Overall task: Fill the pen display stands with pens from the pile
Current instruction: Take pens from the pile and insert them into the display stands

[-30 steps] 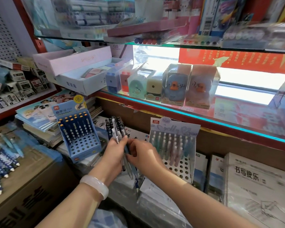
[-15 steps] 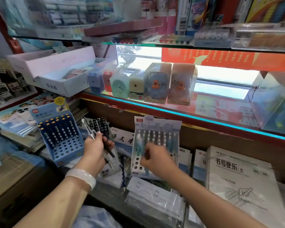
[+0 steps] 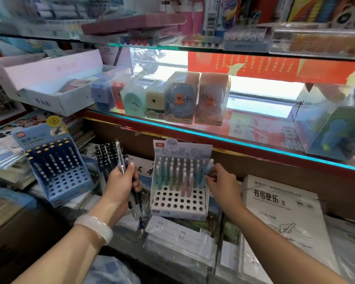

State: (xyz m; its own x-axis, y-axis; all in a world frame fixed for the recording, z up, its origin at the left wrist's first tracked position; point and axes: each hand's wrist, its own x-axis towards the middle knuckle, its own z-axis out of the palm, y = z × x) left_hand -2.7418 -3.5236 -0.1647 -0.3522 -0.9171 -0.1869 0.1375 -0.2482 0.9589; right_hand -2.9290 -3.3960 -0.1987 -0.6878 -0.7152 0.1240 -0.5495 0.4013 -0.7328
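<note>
My left hand grips a bundle of pens with dark and clear barrels, held upright between the two stands. My right hand pinches a pale blue pen at the right edge of the white display stand. That stand holds several pastel pens in its upper rows, and its lower rows of holes are bare. To the left stands the blue display stand, with several dark pens in its upper rows. A black stand with dark pens sits behind my left hand.
A glass shelf with boxed pencil sharpeners overhangs the stands. Wrapped paper packs lie to the right, notebooks to the left, and a cardboard box at lower left.
My hands have parted. The right one took a pale pen away from the bundle and moved it right to the white stand's right edge. The left keeps the bundle. The view shifted right.
</note>
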